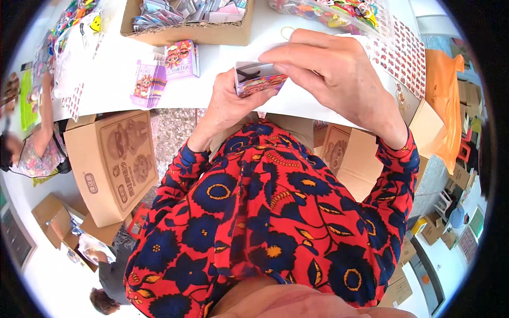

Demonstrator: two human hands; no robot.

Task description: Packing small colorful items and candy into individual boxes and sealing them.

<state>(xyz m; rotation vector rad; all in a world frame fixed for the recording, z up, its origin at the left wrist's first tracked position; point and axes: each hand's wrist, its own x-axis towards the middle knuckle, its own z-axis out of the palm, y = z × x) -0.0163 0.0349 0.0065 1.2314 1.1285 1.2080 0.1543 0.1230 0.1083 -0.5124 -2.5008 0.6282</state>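
My left hand (231, 100) is closed round a small printed box (262, 85), holding it tilted above the table's near edge. The box's end is open, and something dark shows inside; I cannot make out what it is. Over its far right edge reaches my right hand (339, 69), fingers stretched out and their tips at the rim of the opening. To the left of my left hand, small purple printed boxes (148, 83) lie overlapping in a row. Beside them sits a short stack of similar boxes (180, 59).
A cardboard box (191, 35) of small packets stands at the back. Bags of colourful trinkets (344, 15) and a sticker sheet (397, 55) lie at right. A large carton (114, 164) stands below the table at left. An orange bag (442, 100) hangs right. Other people (40, 143) work at left.
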